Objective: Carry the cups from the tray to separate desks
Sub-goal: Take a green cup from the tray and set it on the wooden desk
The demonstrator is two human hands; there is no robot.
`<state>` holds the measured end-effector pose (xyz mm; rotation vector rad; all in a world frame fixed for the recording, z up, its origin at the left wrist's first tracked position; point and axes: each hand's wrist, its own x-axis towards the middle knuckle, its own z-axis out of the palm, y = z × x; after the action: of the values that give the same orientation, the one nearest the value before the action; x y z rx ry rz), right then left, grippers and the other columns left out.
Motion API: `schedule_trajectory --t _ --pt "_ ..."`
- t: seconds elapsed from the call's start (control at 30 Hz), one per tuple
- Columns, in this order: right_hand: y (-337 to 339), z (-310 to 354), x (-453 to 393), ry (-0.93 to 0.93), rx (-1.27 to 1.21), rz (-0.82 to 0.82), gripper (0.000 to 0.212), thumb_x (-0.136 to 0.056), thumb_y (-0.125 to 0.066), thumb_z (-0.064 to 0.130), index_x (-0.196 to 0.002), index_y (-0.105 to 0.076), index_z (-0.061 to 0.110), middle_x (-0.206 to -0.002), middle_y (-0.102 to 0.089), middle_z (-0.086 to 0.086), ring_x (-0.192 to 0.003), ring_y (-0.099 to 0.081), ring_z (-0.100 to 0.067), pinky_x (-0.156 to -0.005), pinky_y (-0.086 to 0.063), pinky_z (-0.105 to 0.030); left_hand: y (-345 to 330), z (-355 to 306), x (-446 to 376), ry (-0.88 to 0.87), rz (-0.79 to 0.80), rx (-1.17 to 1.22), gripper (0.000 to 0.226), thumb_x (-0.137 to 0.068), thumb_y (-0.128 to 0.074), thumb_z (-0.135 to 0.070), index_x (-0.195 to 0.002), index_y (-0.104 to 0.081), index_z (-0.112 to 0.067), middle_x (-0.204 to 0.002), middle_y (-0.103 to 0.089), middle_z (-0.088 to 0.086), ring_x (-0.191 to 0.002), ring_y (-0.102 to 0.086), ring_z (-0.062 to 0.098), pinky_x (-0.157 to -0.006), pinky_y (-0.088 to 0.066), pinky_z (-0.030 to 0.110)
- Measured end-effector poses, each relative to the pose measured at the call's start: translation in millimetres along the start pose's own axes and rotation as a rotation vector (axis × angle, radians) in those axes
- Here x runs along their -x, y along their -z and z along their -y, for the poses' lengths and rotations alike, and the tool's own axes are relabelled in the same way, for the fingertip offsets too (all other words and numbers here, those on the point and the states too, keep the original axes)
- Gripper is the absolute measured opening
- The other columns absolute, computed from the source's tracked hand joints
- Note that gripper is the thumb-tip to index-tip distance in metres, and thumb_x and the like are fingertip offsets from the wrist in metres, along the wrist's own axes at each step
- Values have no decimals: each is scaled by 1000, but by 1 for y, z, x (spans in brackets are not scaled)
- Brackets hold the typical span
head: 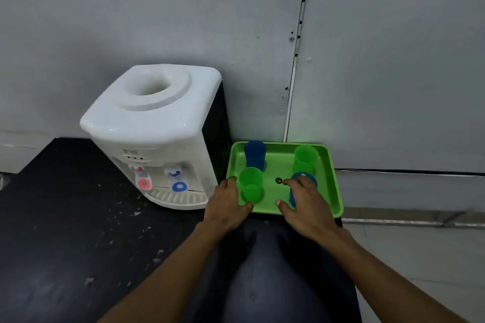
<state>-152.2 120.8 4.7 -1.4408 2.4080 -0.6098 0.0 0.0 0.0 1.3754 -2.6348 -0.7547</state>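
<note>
Head view: both hands reach onto a green tray, four cups on it.
Dispenser: well left of the left fingers, on the same dark table.
Left hand: fingers curled round the near green cup, thumb at its base, touching; not yet lifted.
Far cups: blue cup and green one stand beyond the fingertips, untouched.
Right hand: half open over the near blue cup, fingers spread round it; whether they grip, I cannot tell.
Handling: likely light, stiff, smooth plastic; take each by the wall, mid-height, kept upright.
Room: grey panel wall behind; pale floor right.
</note>
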Motion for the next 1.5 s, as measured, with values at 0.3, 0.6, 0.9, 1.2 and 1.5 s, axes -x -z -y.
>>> schedule_trajectory --t 0.3,0.6,0.9,1.2,1.5 --pt "-31 -17 -53 4 103 69 61 -89 -58 43 -143 -40 23 -159 -23 -9 -150 1 -25 -121 -9 -44 -27 23 -80 -45 141 -121 90 -79 -68 -39 -147 -17 -7 -151 -30 13 -136 -30 30 -109 -34 39" --pt "-40 -20 -76 -5 138 67 63 -87 -57 45 -144 -37 24 -160 -20 -8 -151 5 -25 -120 -3 -50 -46 23 -107 -91 166 -142 94 -73 -70 -50 -144 -23 -9 -149 -34 11 -136 -31 28 -110 -33 41" --pt "-39 -21 -78 -13 117 53 62 -86 -59 43 -142 -39 24 -160 -22 -7 -151 3 -25 -120 -5 -50 -49 21 -114 -86 112 -151 94 -71 -71 -53 -143 -30 -8 -157 -25 11 -144 -22 25 -116 -23 36" --pt "-31 -21 -68 -74 2 9 58 -86 -62 40 -139 -44 24 -157 -28 -5 -151 -3 -22 -120 -5 -43 -43 19 -109 -95 81 -167 96 -60 -73 -60 -137 -43 -10 -156 -28 8 -145 -22 23 -117 -23 36" --pt "-2 -17 -41 -193 -335 -170 46 -84 -70 29 -128 -56 23 -132 -56 2 -132 -43 -16 -104 -39 -33 -25 1 -78 -236 -31 -157 91 -45 -73 -62 -119 -61 -10 -153 -35 8 -145 -25 26 -118 -22 37"
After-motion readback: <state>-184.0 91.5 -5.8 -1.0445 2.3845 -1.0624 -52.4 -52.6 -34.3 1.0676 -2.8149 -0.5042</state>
